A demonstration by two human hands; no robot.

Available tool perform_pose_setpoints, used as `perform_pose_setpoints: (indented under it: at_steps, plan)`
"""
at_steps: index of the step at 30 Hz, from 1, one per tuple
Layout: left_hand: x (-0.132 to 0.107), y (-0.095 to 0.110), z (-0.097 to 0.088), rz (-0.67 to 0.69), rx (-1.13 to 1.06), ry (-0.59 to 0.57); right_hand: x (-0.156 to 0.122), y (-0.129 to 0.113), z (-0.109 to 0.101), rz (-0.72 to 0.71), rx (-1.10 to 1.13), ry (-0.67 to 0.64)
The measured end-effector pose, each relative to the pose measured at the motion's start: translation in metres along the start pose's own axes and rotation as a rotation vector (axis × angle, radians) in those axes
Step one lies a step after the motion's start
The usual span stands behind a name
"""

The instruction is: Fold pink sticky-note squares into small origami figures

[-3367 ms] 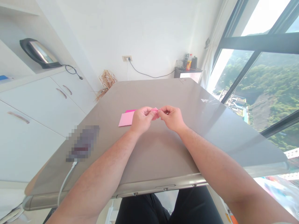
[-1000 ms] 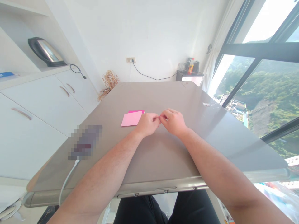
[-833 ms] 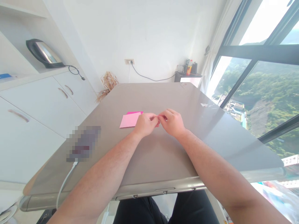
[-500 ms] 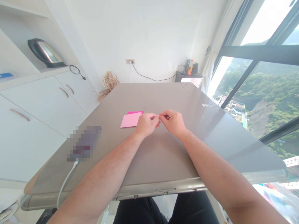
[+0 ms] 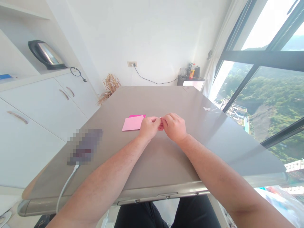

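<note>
My left hand (image 5: pixel 149 127) and my right hand (image 5: pixel 175 127) meet at the middle of the grey table (image 5: pixel 166 158), fingers curled together in a pinch on a small folded pink paper (image 5: pixel 161 127). Only a sliver of that paper shows between the fingertips. Just left of my left hand lies a flat stack of pink paper sheets (image 5: pixel 132 123), light pink on top with a darker pink edge behind.
A blurred-out device (image 5: pixel 85 147) with a white cable (image 5: pixel 63 188) lies near the table's left front. White cabinets (image 5: pixel 45 104) and a kettle (image 5: pixel 46 54) stand on the left. Big windows (image 5: pixel 261 82) fill the right. A small stand with bottles (image 5: pixel 191 74) is at the back.
Earlier the pink piece was held slightly higher and showed more. Now both hands sit lower and closer together, hiding most of it. The paper stack has not moved.
</note>
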State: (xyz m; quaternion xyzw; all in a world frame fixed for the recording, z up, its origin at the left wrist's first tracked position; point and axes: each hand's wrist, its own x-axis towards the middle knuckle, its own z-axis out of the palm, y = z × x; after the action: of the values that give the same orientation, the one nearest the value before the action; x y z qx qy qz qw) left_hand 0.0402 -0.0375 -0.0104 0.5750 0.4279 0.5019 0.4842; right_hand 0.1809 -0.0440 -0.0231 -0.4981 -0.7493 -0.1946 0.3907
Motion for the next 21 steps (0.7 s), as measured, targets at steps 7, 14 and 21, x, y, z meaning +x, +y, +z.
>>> perform_pose_setpoints:
  at_steps: [7, 14, 21]
  plan:
    - [-0.001, -0.001, 0.002, 0.019, -0.015, 0.058, -0.001, -0.003, 0.0, -0.056, 0.057, 0.027]
    - [0.0, -0.001, 0.002, 0.05, -0.055, 0.082, 0.001, -0.009, -0.009, -0.003, 0.198, -0.034]
    - [0.001, 0.004, -0.002, 0.019, -0.174, 0.07, -0.002, -0.007, -0.007, 0.006, 0.359, 0.005]
